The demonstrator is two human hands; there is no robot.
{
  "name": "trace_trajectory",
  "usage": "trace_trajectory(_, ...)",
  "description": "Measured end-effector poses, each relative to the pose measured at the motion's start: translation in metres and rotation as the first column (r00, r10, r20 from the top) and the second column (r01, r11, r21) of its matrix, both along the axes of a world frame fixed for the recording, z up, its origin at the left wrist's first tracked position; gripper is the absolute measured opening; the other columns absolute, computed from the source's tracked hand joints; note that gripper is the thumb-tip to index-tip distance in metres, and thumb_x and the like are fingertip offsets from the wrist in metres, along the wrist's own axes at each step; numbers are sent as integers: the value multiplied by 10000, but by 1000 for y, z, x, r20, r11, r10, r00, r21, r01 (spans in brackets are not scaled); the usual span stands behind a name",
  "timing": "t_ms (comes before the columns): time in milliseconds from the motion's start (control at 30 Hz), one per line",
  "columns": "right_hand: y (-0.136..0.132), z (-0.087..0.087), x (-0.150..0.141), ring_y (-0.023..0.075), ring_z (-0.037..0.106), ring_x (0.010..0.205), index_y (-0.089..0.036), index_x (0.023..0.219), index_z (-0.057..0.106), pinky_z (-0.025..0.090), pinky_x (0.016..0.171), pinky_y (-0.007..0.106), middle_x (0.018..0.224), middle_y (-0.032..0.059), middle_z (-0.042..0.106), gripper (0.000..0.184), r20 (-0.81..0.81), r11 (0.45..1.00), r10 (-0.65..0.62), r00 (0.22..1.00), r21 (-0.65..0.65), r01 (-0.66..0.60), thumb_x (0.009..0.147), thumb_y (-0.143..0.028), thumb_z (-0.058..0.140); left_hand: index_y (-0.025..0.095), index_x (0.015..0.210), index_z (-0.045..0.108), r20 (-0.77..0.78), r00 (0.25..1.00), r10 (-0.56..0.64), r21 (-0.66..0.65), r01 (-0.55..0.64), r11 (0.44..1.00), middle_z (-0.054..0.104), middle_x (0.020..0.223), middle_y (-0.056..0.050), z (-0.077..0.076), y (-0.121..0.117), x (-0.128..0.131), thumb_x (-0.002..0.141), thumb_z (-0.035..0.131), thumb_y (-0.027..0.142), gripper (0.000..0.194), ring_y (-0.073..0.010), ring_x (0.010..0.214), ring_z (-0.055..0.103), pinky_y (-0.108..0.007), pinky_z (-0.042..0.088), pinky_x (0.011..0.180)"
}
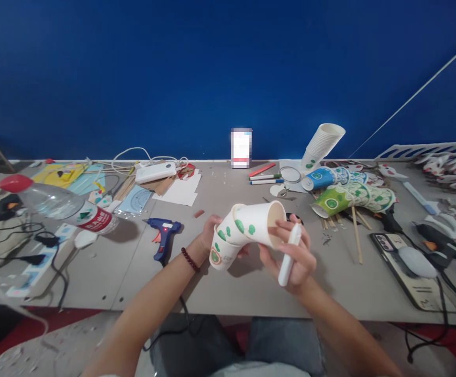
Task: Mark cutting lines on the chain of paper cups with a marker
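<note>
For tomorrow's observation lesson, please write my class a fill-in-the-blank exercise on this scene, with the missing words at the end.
1. The right hand holds a pen colored ____.
2. The left hand holds joined paper cups with ____ leaf prints.
3. The glue gun nearest the left hand is ____.
4. The bottle has a ____ cap.

Missing words: white; green; blue; red.

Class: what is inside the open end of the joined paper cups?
The joined paper cups show pale inner wall at the open end. The right hand covers part of the opening; deeper inside is hidden.
</note>
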State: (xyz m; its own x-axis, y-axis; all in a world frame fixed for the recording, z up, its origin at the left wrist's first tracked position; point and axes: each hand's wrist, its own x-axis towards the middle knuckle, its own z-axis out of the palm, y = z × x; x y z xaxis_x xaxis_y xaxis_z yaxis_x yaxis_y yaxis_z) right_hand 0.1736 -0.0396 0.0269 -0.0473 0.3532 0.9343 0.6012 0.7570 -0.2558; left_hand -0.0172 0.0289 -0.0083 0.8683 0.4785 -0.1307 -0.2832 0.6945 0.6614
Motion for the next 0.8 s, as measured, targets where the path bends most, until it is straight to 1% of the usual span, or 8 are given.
trace_trajectory(100, 5, -5, 4, 249, 719, 971, -274, 1069, 489, 526, 950, 557, 1054, 46, 743, 314, -126, 999, -21, 992, 23, 24, 842, -132, 652, 96, 881, 689, 37, 986, 165, 30, -166, 986, 703, 762, -177, 1, 3, 7, 550, 570, 551, 575, -308, 647, 636, -417, 465, 655)
trace_trajectory(233, 11, -8, 7, 268, 718, 947, -262, 1194, 541, 521, 943, 578, 992, 59, 739, 300, -305, 999, -3, 952, 34, 14, 919, -148, 510, 79, 975, 693, 63, 947, 314, 3, -315, 949, 716, 850, -178, 0, 7, 13, 600, 625, 543, 601, -313, 742, 675, -405, 493, 712)
trace_trajectory(300, 11, -7, 6, 273, 713, 949, -262, 1234, 562, 536, 917, 561, 987, 66, 738, 323, -318, 1000, -2, 948, -3, 2, 933, -178, 483, 71, 1006, 695, 33, 927, 373, -38, -372, 927, 725, 892, -176, 0, 7, 14, 660, 640, 527, 575, -293, 775, 685, -384, 502, 735)
trace_trajectory(433, 8, -3, 4, 258, 707, 932, -259, 1233, 611, 582, 804, 460, 996, 76, 741, 333, -239, 985, 23, 971, -158, -63, 948, -216, 444, 83, 1042, 690, -59, 866, 497, -127, -500, 856, 737, 959, -160, 4, 4, 19, 788, 617, 463, 463, -261, 860, 693, -359, 506, 803)
trace_trajectory(500, 7, -3, 2, 240, 716, 906, -262, 1198, 633, 589, 775, 416, 978, 66, 750, 321, -197, 961, 81, 977, -246, -129, 945, -200, 446, 78, 1029, 692, -83, 837, 541, -140, -547, 825, 738, 949, -155, 7, 1, 24, 825, 595, 431, 419, -249, 866, 691, -352, 499, 837)
trace_trajectory(600, 7, -7, 0, 226, 740, 884, -260, 1186, 627, 604, 758, 373, 975, 58, 767, 299, -181, 903, 156, 971, -372, -214, 937, -200, 474, 75, 973, 699, -129, 824, 552, -169, -566, 807, 736, 887, -139, 9, -2, 30, 851, 563, 422, 392, -229, 810, 684, -334, 494, 820)
trace_trajectory(667, 9, -12, -1, 227, 753, 884, -253, 1202, 601, 616, 744, 357, 978, 63, 774, 290, -240, 859, 156, 958, -446, -251, 925, -220, 520, 82, 954, 699, -158, 815, 557, -194, -579, 792, 732, 847, -122, 10, -5, 32, 853, 556, 412, 373, -214, 758, 675, -325, 494, 782)
trace_trajectory(800, 11, -18, -4, 225, 758, 935, -255, 1041, 617, 624, 790, 360, 1063, 75, 771, 139, -376, 757, 154, 914, -549, -354, 904, -236, 601, 84, 920, 697, -211, 824, 526, -234, -565, 791, 723, 806, -113, 10, -7, 34, 843, 567, 424, 372, -206, 711, 666, -317, 498, 718)
